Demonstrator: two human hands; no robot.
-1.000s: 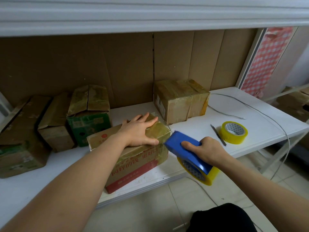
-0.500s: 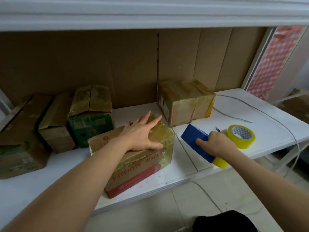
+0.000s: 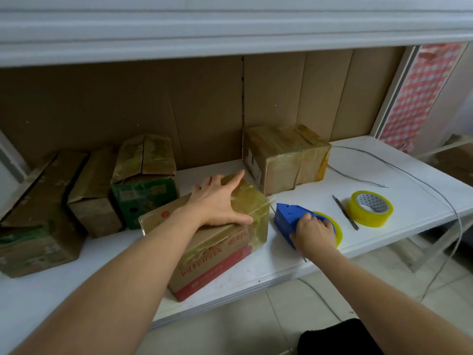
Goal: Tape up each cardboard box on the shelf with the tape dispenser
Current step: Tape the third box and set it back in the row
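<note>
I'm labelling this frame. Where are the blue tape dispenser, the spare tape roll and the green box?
blue tape dispenser [image 3: 288, 218], head view, blue side plate.
spare tape roll [image 3: 358, 213], head view, yellow outer wall.
green box [image 3: 144, 194], head view, green front face.

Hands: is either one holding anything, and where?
The right hand grips the tape dispenser by its rear, over the roll. The left hand lies flat on a box.

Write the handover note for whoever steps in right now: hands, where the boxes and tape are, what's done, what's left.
Left hand: flat, fingers spread, pressing the top of the red-printed box at the shelf's front edge.
Right hand: grips the blue tape dispenser, which sits on the shelf just right of that box.
Spare yellow tape roll lies further right.
Done: red-printed box and the back box look taped.
Left: the green box has loose flaps; the two brown boxes at far left look unsealed too.
</note>
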